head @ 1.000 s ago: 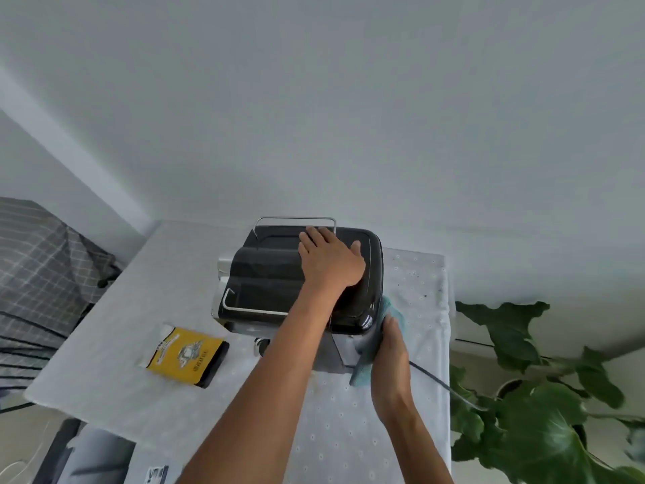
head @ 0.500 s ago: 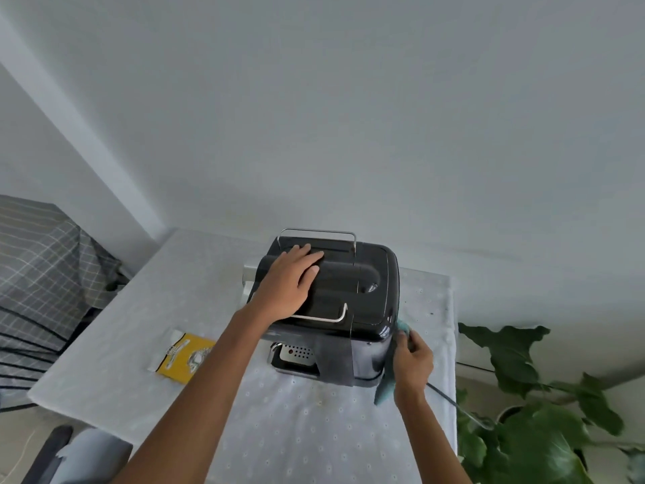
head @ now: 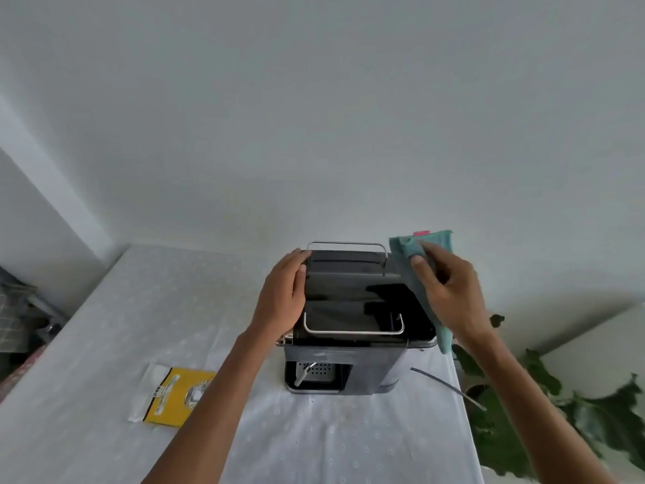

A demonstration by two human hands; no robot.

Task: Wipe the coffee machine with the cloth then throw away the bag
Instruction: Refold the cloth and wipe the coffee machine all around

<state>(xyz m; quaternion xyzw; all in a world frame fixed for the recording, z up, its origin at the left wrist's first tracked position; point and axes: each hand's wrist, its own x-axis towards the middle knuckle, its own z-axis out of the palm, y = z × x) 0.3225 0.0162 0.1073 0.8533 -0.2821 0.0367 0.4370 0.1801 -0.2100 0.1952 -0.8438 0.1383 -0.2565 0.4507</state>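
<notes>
The black coffee machine (head: 352, 302) stands on the white-clothed table (head: 104, 337), its glossy top facing me, with chrome rails at front and back. My left hand (head: 282, 298) rests flat against the machine's upper left side. My right hand (head: 450, 295) grips the teal cloth (head: 408, 253) and holds it over the machine's right edge; the cloth hangs down the right side. A yellow bag (head: 174, 396) with a white end lies flat on the table, left of the machine, partly behind my left forearm.
A grey power cord (head: 450, 387) runs from the machine off the table's right edge. A large green leafy plant (head: 523, 413) stands beyond that edge. A white wall is right behind the machine. Dark checked fabric (head: 10, 309) sits at the far left.
My right hand has lifted the cloth from the machine's lower right side to its top right edge. My left hand has slid from the lid to the left side.
</notes>
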